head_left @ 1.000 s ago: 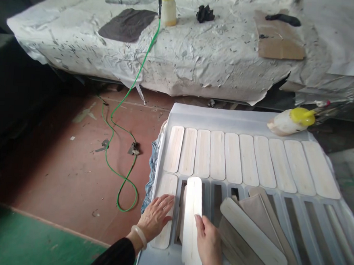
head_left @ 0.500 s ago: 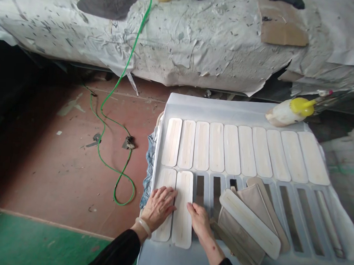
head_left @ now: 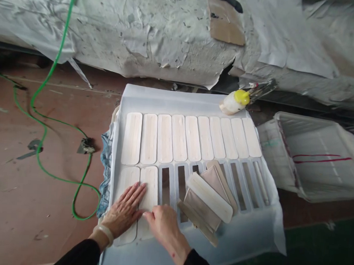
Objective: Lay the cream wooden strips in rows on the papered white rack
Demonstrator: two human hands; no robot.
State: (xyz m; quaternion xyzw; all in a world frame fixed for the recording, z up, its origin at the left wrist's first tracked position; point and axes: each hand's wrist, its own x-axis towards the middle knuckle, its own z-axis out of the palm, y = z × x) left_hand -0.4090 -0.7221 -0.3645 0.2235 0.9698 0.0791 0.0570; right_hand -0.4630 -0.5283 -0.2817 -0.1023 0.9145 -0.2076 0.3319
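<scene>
A white slotted tray lies on the floor in front of me. Its far row is filled with several pale rounded strips. In the near row two strips fill the leftmost slots. My left hand lies flat on those two strips, fingers stretched out. My right hand rests beside it on the lower end of the second strip, fingers curled down against it. A loose pile of strips lies across the near slots, just right of my right hand.
A bottle with a yellow cap lies at the tray's far right corner. Another white tray stands to the right. A green hose loops over the red floor on the left. A paper-covered bench runs behind.
My right hand laid the strip it held into the second near slot, and now both hands press on the two near strips. The camera has swung to the right.
</scene>
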